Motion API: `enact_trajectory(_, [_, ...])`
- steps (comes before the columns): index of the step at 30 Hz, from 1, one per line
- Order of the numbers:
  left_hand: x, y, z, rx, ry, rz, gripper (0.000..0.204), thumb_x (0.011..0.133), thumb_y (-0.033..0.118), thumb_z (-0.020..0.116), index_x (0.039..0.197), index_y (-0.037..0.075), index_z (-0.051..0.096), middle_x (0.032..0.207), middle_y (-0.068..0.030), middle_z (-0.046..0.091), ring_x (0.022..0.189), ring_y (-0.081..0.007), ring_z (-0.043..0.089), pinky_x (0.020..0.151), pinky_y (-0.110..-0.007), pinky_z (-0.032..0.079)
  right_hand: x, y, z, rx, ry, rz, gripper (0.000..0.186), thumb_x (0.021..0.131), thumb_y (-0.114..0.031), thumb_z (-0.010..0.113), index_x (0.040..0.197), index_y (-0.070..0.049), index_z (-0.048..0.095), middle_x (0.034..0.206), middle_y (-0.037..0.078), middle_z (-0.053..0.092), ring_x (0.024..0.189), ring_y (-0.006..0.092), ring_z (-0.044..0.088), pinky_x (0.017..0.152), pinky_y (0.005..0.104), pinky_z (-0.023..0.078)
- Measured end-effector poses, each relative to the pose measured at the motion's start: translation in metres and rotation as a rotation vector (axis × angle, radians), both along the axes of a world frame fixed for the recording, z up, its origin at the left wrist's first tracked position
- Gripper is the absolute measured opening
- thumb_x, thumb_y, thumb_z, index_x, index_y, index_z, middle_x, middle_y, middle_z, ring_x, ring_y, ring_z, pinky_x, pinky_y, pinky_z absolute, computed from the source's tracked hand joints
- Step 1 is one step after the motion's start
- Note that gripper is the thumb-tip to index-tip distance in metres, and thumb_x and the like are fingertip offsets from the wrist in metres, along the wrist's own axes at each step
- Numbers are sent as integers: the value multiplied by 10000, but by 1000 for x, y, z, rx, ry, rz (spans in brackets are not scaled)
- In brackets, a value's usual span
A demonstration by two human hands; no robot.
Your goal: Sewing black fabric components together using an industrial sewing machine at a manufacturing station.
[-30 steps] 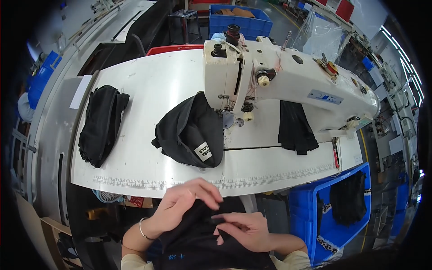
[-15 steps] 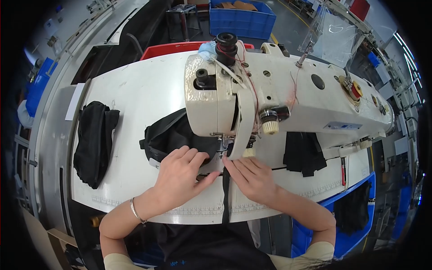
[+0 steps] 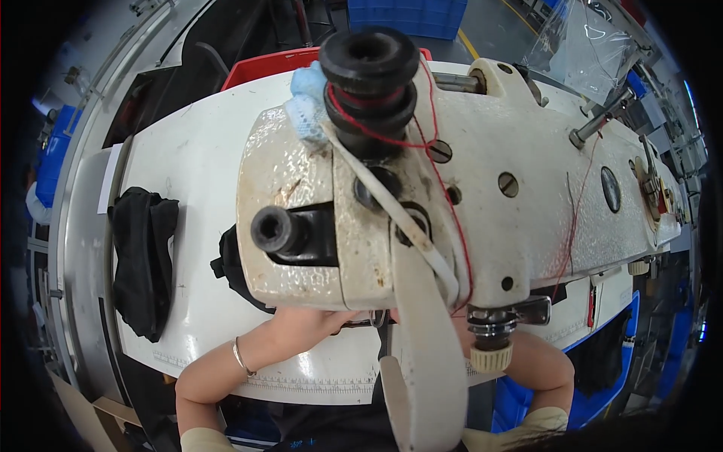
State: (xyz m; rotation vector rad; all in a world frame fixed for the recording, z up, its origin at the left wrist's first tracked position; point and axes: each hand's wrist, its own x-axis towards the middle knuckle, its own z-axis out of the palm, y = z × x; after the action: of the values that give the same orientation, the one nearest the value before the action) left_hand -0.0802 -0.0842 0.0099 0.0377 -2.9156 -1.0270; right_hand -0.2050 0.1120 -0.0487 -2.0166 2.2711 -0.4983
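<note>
A cream sewing machine (image 3: 489, 226) fills the middle of the view, its head close in front of me. My left hand (image 3: 303, 325) reaches under the head, with its fingers hidden there. Only a sliver of my right hand (image 3: 462, 331) shows beside a curved cream guard (image 3: 429, 361); its fingers are covered. Part of a black fabric piece (image 3: 237, 264) pokes out left of the head, near my left hand. A narrow black strip (image 3: 384, 343) runs down toward the table's front edge between my hands. Whether either hand holds anything is hidden.
A folded black fabric piece (image 3: 143, 264) lies at the left of the white table (image 3: 199, 166). Red thread (image 3: 450, 218) runs along the machine. A red bin (image 3: 263, 68) stands behind, and a blue bin (image 3: 520, 399) holding black fabric sits at the lower right.
The view has moved closer to the machine, whose head now looks larger and covers most of both hands. The black fabric at the needle is mostly hidden now.
</note>
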Motion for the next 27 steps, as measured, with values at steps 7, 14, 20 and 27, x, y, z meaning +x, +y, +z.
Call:
enact_trajectory(7, [16, 0, -42, -90, 148, 9, 258, 723, 50, 632, 979, 72, 656, 945, -118, 632, 882, -303, 624, 759, -421, 497, 21, -1, -15, -315, -59, 36, 308, 728, -211, 548, 929, 5, 636, 943, 214, 616, 938, 393, 586, 761, 509, 490])
enact_trajectory(14, [19, -10, -41, -214, 154, -174, 277, 744, 66, 620, 1020, 85, 645, 965, -108, 632, 909, -302, 620, 800, -413, 496, 41, -20, -44, -528, 95, 51, 194, 598, -166, 569, 646, 19, 605, 713, 224, 560, 858, 433, 533, 867, 577, 419])
enact_trajectory(20, [23, -14, -40, -263, 126, -243, 341, 778, 101, 597, 1119, 113, 612, 1049, -97, 627, 981, -286, 607, 861, -403, 485, 27, -14, 0, -445, 533, 143, 179, 588, -150, 572, 636, 20, 603, 683, 225, 556, 847, 436, 530, 831, 557, 439])
enact_trajectory(27, [18, -9, -20, -258, -58, -185, 370, 892, 243, 491, 1241, 134, 548, 1262, -104, 551, 1155, -276, 517, 1004, -419, 382, 34, -24, -33, -514, 183, 149, 223, 591, -141, 569, 690, 55, 607, 736, 230, 569, 819, 408, 526, 792, 536, 448])
